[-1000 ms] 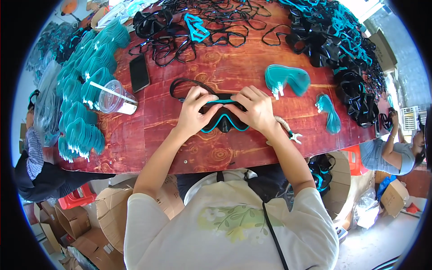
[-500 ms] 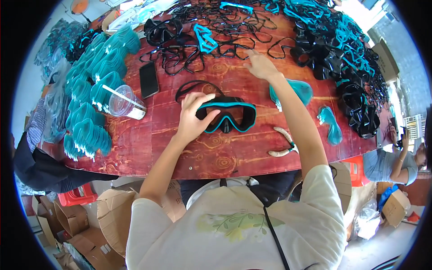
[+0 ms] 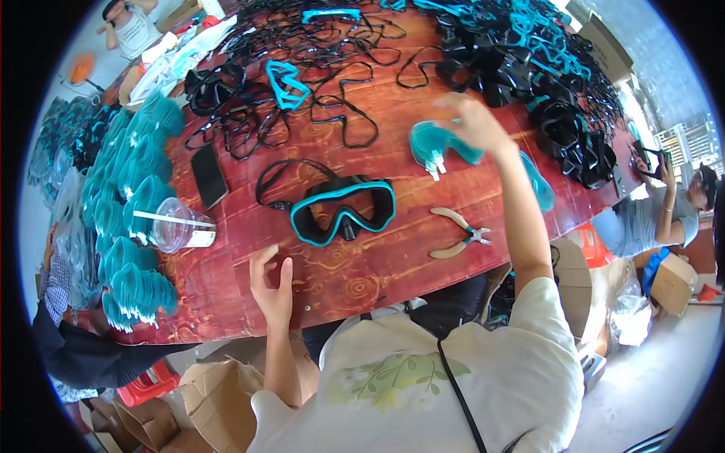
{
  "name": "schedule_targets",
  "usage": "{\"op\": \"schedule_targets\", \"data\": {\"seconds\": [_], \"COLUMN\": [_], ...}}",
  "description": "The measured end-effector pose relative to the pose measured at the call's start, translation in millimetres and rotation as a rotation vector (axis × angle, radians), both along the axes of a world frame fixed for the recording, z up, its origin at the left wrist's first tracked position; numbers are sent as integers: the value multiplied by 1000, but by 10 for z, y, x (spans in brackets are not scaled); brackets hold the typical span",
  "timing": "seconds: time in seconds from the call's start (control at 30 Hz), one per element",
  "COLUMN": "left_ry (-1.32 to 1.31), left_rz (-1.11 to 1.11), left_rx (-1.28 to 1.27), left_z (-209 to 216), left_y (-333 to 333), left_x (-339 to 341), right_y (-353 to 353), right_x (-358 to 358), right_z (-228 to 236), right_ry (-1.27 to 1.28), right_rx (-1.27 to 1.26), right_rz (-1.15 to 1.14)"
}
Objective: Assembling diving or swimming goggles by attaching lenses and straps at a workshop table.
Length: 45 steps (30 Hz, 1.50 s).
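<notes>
A diving mask (image 3: 343, 211) with a teal rim and black skirt lies on the red table, its black strap looped behind it. My left hand (image 3: 272, 287) hovers near the table's front edge, left of the mask, fingers apart and empty. My right hand (image 3: 479, 127) is over a small stack of teal lens-shaped pieces (image 3: 429, 143) with white tabs. Its fingers look stretched out and somewhat blurred, with nothing visible in them. Pliers (image 3: 462, 232) with pale handles lie in front of that stack, jaws pointing right. Another teal stack (image 3: 538, 185) sits partly behind my right forearm.
Rows of teal lens-shaped pieces (image 3: 128, 204) line the left side, beside a plastic cup with straw (image 3: 177, 226) and a phone (image 3: 209, 177). Black straps (image 3: 343, 102) and a teal frame (image 3: 287, 84) lie behind. Black mask parts (image 3: 574, 143) are heaped at right. Other people stand around.
My left hand has let go of the mask and drawn back toward the table edge. My right hand has come back from beside the black straps to the teal stack. The view has shifted.
</notes>
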<state>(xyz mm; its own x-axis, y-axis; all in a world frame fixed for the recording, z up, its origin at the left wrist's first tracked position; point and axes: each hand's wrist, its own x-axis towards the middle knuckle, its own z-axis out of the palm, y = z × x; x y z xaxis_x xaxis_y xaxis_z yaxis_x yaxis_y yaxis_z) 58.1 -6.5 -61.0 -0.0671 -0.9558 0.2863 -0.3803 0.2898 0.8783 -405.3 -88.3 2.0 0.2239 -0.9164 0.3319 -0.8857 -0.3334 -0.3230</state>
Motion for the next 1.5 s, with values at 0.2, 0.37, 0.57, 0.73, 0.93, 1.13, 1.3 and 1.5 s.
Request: {"op": "schedule_targets", "data": {"seconds": [0.2,0.37,0.57,0.73,0.93,1.13,1.3,1.5], "left_ry": [-72,-119,-145,-130,-100,508,894,746], "left_rz": [-19,-56,3,3,-26,-184,-281,-221], "left_rx": [-102,-187,-215,-219,-230,-8,348,358], "left_z": [67,212,236,214,300,531,628,593], "left_y": [25,61,136,119,92,-31,-264,-305], "left_x": [-293,-404,-355,-376,-455,-915,-1390,-1237], "right_y": [267,329,310,341,409,626,906,1006], "right_x": [-438,-357,-393,-391,-282,365,1122,1311], "right_z": [4,72,-15,31,102,436,529,322], "right_ry": [-21,-118,-121,-174,-218,-270,-261,-501], "right_rx": [251,340,244,240,129,-47,-159,79], "right_rz": [-97,-128,-101,-166,-174,-214,-201,-64]}}
